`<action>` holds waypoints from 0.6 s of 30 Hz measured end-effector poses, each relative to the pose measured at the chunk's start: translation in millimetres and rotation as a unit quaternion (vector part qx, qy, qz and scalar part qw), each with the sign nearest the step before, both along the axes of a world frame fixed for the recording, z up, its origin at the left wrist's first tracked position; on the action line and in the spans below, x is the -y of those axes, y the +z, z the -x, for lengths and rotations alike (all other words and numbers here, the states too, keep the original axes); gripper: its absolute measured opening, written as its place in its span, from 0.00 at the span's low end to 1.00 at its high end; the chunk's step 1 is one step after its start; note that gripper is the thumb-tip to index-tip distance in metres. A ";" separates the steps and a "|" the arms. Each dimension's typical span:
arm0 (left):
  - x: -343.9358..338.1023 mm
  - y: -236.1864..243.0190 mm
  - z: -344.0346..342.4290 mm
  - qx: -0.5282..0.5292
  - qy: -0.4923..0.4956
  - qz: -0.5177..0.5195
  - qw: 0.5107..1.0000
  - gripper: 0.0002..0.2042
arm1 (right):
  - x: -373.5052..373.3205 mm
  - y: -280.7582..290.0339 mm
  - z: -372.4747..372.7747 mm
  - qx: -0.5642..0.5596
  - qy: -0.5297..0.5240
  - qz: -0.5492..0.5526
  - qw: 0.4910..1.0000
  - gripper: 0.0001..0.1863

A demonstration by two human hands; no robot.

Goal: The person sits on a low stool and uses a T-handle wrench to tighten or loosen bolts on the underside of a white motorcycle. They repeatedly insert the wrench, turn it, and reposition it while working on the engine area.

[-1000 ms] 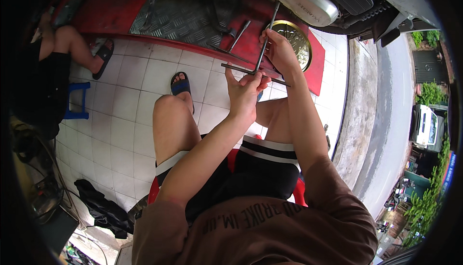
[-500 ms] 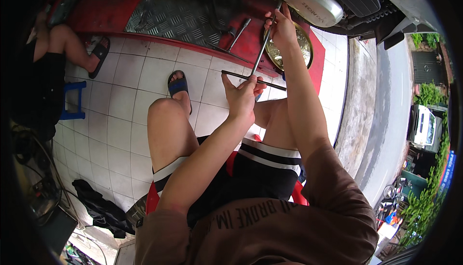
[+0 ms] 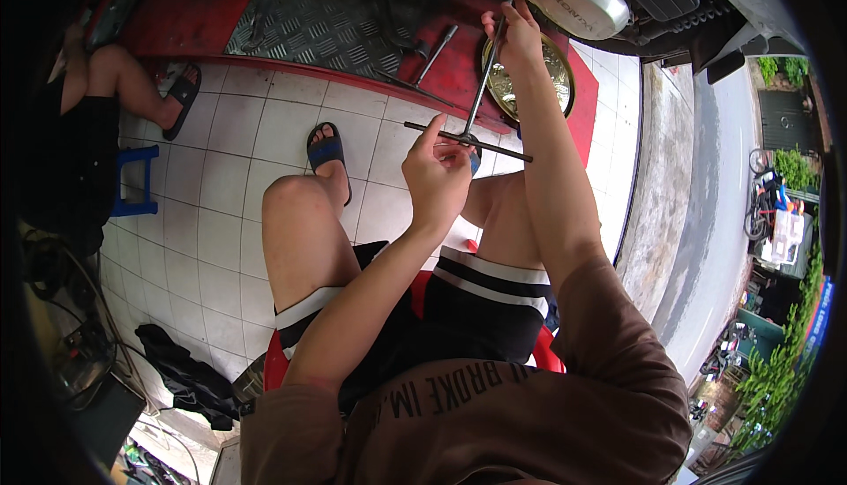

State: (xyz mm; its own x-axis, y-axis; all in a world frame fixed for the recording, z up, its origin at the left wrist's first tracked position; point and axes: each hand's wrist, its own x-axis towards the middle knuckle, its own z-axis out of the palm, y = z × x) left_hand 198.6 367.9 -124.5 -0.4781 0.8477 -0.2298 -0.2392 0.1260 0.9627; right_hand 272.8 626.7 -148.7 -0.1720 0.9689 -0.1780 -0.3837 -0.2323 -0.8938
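Note:
A long T-handle wrench runs from my lap side up to the underside of a motorcycle's silver engine cover. My left hand is at its crossbar, index finger stretched across the bar and the other fingers curled by the joint. Farther up, my right hand wraps round the shaft close to the wrench's far end. What that end sits on is hidden by my fingers and the cover. Beneath my right forearm lies a round gold-coloured tray.
Another wrench lies on the red lift platform, beside its tread plate. At left a person in dark clothes sits near a blue stool. Black cloth lies on the tiles; a road runs along the right.
The crossbar has turned slightly, and my left hand has shifted a little left and down with its grip changed. My right hand stays on the shaft, slightly higher.

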 end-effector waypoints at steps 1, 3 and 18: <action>-1.1 5.1 1.0 -0.039 -0.007 0.003 0.999 0.24 | -0.5 -0.4 -1.4 -0.001 0.001 0.000 1.000 0.26; -2.2 16.6 7.5 -0.061 -0.024 0.029 0.997 0.20 | 2.0 1.5 0.4 -0.006 -0.020 0.008 1.000 0.26; -5.1 27.8 6.8 0.119 -0.110 0.048 0.986 0.16 | 70.3 27.1 -31.9 0.003 0.428 0.120 0.896 0.08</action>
State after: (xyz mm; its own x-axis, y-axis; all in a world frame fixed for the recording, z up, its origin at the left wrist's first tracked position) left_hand 191.8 373.0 -96.7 -0.2085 0.8939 -0.3969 -0.4131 0.2874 0.8642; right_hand 304.7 556.5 -121.6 -0.8322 0.4165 -0.3661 0.0306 -0.6247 -0.7803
